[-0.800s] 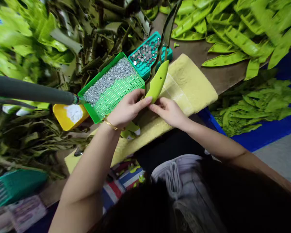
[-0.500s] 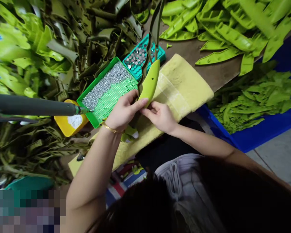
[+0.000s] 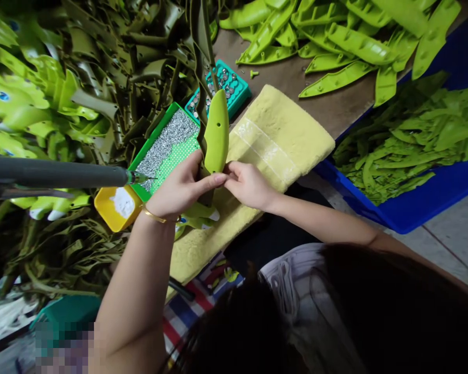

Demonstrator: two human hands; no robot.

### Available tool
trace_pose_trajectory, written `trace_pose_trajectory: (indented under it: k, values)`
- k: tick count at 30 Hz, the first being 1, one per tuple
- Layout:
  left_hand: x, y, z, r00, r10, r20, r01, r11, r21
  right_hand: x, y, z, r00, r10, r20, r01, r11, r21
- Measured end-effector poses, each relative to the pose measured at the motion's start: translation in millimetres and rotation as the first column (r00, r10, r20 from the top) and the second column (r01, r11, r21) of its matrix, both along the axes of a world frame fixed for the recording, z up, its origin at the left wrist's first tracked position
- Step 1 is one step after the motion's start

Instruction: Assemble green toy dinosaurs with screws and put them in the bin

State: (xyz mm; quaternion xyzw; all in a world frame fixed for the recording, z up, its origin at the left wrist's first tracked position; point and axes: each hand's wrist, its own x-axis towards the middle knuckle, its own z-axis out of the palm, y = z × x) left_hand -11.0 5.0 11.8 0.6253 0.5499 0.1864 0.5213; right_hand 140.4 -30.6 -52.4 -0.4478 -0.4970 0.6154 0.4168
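Hands meet over the yellow towel (image 3: pixel 284 130), forearms angling in from lower left and lower right. L hand (image 3: pixel 181 189): wrist bent back a bit, gold bracelet (image 3: pixel 153 215) on it, fingers curled round the bottom end of a lime shell (image 3: pixel 217 132), thumb laid across its front w/ tip pointing right. R hand (image 3: pixel 249 184): palm down, fingers bent in, tips pinched on the same bottom end, touching my L thumb tip. Both hands closed on the part.

Lime shell stands nearly upright, bottom end between my fingertips, rest sticking up & away from both hands, one small hole in its face. Dark olive piece (image 3: pixel 200 67) runs on up from behind it; can't tell how the two join.

Just left of L hand: green tray (image 3: pixel 177 153) of small screws. Teal tray (image 3: pixel 242 96) sits beyond the shell's top. Grey driver (image 3: pixel 58 174) comes in level from left, tip over the green tray's near corner, clear of my hand. Yellow cup (image 3: pixel 103 208) w/ white stuff is below that tip, near my L wrist. Blue bin (image 3: pixel 405 210) of green parts is well off to the right.
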Motion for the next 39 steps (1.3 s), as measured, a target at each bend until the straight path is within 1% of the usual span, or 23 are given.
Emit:
trace_pose_trajectory:
  k: [3,6,7,10,11,12,14,16,18,19,21,23,25,27,29,31,32,34,35,36,37,38,39]
  values:
    - [1.5,-1.5,-0.5,0.998,0.035,0.053,-0.028,0.992,-0.124,-7.1,-6.0,-0.7,0.998,-0.057,-0.001,0.057,0.998,-0.018]
    - [2.9,-0.6,-3.2,0.99,0.099,0.1,-0.081,0.983,-0.163,-6.7,-7.4,-0.4,0.996,-0.085,0.036,0.086,0.995,-0.04]
    - [2.8,-0.5,-3.8,0.99,0.099,0.104,-0.079,0.981,-0.178,-2.8,-5.5,0.4,0.997,-0.054,0.056,0.056,0.997,-0.048]
    - [0.1,-3.8,-3.2,0.992,0.08,0.095,-0.055,0.967,-0.248,19.7,8.5,6.6,0.983,0.171,0.072,-0.167,0.985,-0.049]
    - [-1.4,-6.0,-2.3,0.993,0.079,0.089,-0.052,0.96,-0.274,28.8,15.1,9.7,0.977,0.203,0.056,-0.202,0.979,-0.029]
    - [-3.0,-8.5,-1.3,0.994,0.079,0.08,-0.052,0.953,-0.298,37.4,22.0,13.1,0.981,0.191,0.033,-0.191,0.981,0.0]
    - [-5.3,-12.9,0.8,0.997,0.058,0.057,-0.036,0.944,-0.329,49.8,35.0,19.2,0.997,0.081,-0.011,-0.081,0.996,0.048]
    - [-4.5,-14.3,3.1,1.0,0.0,0.019,0.007,0.941,-0.337,54.3,43.8,22.9,1.0,0.013,-0.023,-0.012,0.998,0.055]
    - [1.9,-11.8,6.0,0.998,-0.043,-0.042,0.029,0.96,-0.279,53.3,46.4,23.8,0.999,0.023,-0.026,-0.022,0.999,0.048]
    - [7.4,-9.5,7.8,0.997,-0.039,-0.069,0.023,0.977,-0.213,52.1,45.6,23.5,0.999,0.029,-0.036,-0.027,0.999,0.047]
    - [22.7,-4.3,11.5,0.997,0.018,-0.079,-0.023,0.998,-0.052,50.4,40.7,22.3,0.998,0.02,-0.06,-0.016,0.998,0.069]
    - [40.4,-0.6,13.8,0.996,0.089,-0.021,-0.088,0.995,0.048,50.0,33.7,20.8,0.998,-0.014,-0.064,0.023,0.99,0.139]
    - [56.7,1.4,12.7,0.989,0.135,0.052,-0.138,0.989,0.06,49.2,26.7,18.2,0.996,-0.079,-0.043,0.086,0.972,0.217]
    - [69.0,3.4,7.7,0.981,0.155,0.118,-0.161,0.986,0.045,46.3,21.3,13.3,0.989,-0.145,-0.031,0.148,0.955,0.256]
    - [75.2,7.0,0.3,0.972,0.162,0.171,-0.173,0.984,0.048,42.7,18.4,6.2,0.977,-0.21,-0.033,0.211,0.943,0.257]
    - [73.1,9.8,-6.5,0.975,0.146,0.17,-0.161,0.984,0.081,43.4,19.1,-0.4,0.969,-0.248,-0.017,0.244,0.936,0.253]
    - [68.4,9.0,-9.1,0.983,0.125,0.135,-0.141,0.983,0.114,46.8,21.3,-1.8,0.973,-0.231,0.031,0.217,0.946,0.24]
    - [51.8,-1.6,-12.8,0.998,0.063,0.002,-0.062,0.975,0.211,59.8,30.0,2.7,0.97,-0.108,0.22,0.063,0.978,0.201]
    - [41.2,-12.2,-14.5,0.995,0.035,-0.097,-0.008,0.964,0.266,67.3,36.7,9.4,0.941,-0.047,0.334,-0.019,0.981,0.191]
    - [30.2,-25.9,-16.5,0.978,0.016,-0.207,0.051,0.948,0.315,73.1,44.8,19.2,0.901,-0.028,0.432,-0.07,0.976,0.208]
    - [19.8,-41.7,-19.1,0.945,0.009,-0.326,0.112,0.93,0.349,75.2,53.9,31.3,0.866,-0.059,0.496,-0.086,0.96,0.265]
    - [10.8,-58.1,-22.2,0.891,0.028,-0.454,0.159,0.916,0.369,71.4,63.5,44.9,0.854,-0.134,0.502,-0.066,0.93,0.36]
    - [3.7,-73.7,-25.6,0.828,0.046,-0.559,0.203,0.905,0.375,60.6,73.2,58.6,0.867,-0.208,0.454,-0.034,0.883,0.468]
